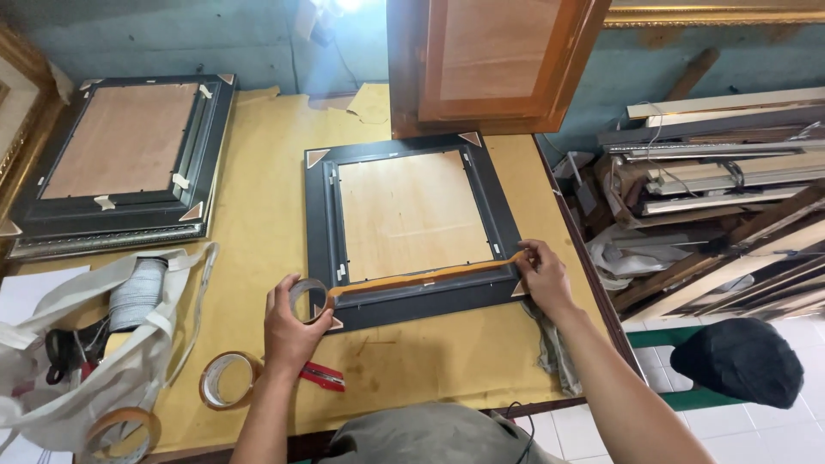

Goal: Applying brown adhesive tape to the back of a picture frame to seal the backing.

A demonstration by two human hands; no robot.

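Tape stretches in one brown strip (425, 277) along the near edge of the black picture frame (411, 228), which lies face down on the yellow-covered desk (258, 258). The strip's long axis runs left to right, rising slightly toward the right. The left hand (290, 331) holds the tape roll (308, 299) at the frame's near-left corner, fingers curled around its rim. The right hand (541, 275) is at the near-right corner, fingertips pressed together on the strip's free end. Each hand sits at its own end; the strip lies between them. Near left of the left hand lie a red cutter (322, 375) and a second tape roll (228, 380).
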